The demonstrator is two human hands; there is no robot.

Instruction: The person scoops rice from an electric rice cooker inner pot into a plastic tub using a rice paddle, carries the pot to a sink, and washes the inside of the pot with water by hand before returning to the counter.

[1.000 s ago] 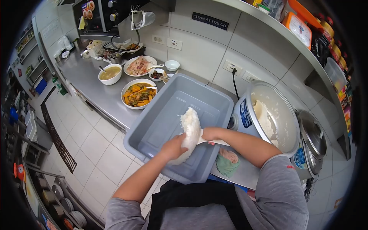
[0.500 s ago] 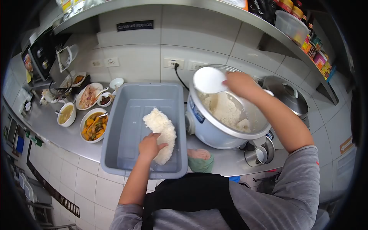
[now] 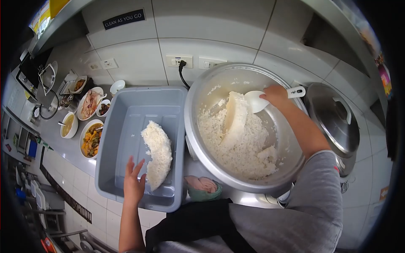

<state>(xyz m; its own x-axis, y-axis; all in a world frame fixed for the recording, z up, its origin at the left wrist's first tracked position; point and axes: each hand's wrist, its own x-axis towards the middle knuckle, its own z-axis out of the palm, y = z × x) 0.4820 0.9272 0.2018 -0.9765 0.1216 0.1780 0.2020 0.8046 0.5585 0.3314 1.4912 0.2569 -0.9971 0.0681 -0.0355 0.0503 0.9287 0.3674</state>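
Observation:
Cooked rice (image 3: 249, 143) fills part of a big metal pot (image 3: 213, 80) on the right, with one slab standing up from the rest. My right hand (image 3: 276, 96) grips a white rice paddle (image 3: 255, 102) above the pot, and its blade touches the upright slab. To the left is a grey plastic tub (image 3: 122, 139) with a long curved clump of rice (image 3: 157, 154) on its floor. Over the tub's near left side, my left hand (image 3: 134, 181) is empty with fingers spread, just left of that clump.
Bowls and plates of food stand left of the tub, among them a bowl of orange vegetables (image 3: 91, 139) and a soup bowl (image 3: 68, 125). A folded cloth (image 3: 203, 187) lies between tub and pot. A lidded metal pot (image 3: 331, 118) is at right.
My right hand has lowered the paddle from above the pot's rim into the rice. My left hand has come off the clump in the tub and opened. The view has shifted closer.

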